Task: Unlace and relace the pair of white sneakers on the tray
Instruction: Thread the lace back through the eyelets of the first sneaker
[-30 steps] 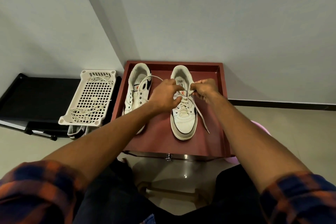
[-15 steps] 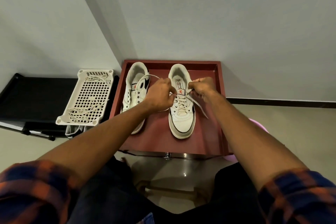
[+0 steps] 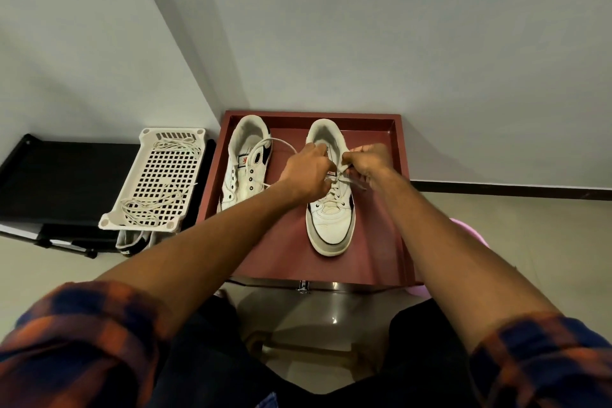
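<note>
Both hands have crept up the shoe since a second ago, toward its collar. I see my left hand (image 3: 306, 172) curled around a white lace (image 3: 276, 142), which loops over the second sneaker (image 3: 245, 172) at centre-left of the frame. My right hand (image 3: 367, 164) pinches the lace's other end by the top eyelets. The laced sneaker (image 3: 331, 222) sits toe toward me, centre frame, on a dark red tray (image 3: 381, 242). A white basket (image 3: 145, 175) holding loose laces (image 3: 149, 209) lies at middle left.

Dim, even indoor light, soft shadows, wide-angle bending at edges, slight blur at the hands.
</note>
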The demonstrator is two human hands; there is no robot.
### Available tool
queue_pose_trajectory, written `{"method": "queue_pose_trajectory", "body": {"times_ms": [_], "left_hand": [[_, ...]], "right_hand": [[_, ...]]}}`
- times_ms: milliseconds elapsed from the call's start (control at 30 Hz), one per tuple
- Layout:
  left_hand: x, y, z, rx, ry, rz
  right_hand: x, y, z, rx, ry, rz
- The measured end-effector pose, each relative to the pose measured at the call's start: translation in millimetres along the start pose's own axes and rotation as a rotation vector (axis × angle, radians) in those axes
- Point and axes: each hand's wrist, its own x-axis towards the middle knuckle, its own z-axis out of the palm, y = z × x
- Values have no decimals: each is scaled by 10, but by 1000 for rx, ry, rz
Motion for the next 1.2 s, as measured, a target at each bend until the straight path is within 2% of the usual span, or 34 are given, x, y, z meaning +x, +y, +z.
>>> {"method": "queue_pose_trajectory", "body": {"times_ms": [267,400,533,700,833,933,1067,1200], "left_hand": [[-55,-52,67,64,69,41],[-174,-230,17,11,132,37],[-274,-421,-6,-10,121,6],[-195,-283,-35,-79,178,-56],[-66,-65,-14,25,81,13],[12,21,34,100,20,-2],[17,41,68,86,26,11],[-118,-114,3,-26,113,17]], "right_hand": [[11,14,-10,8,-8,5],[32,24,-46,17,-9,29],[41,28,-18,17,-20,35],[46,22,-27,13,-18,28],[52,28,-4,20,-12,18],[50,41,2,19,-17,16],[44,50,-4,20,-15,6],[16,32,-39,12,-18,5]]}}
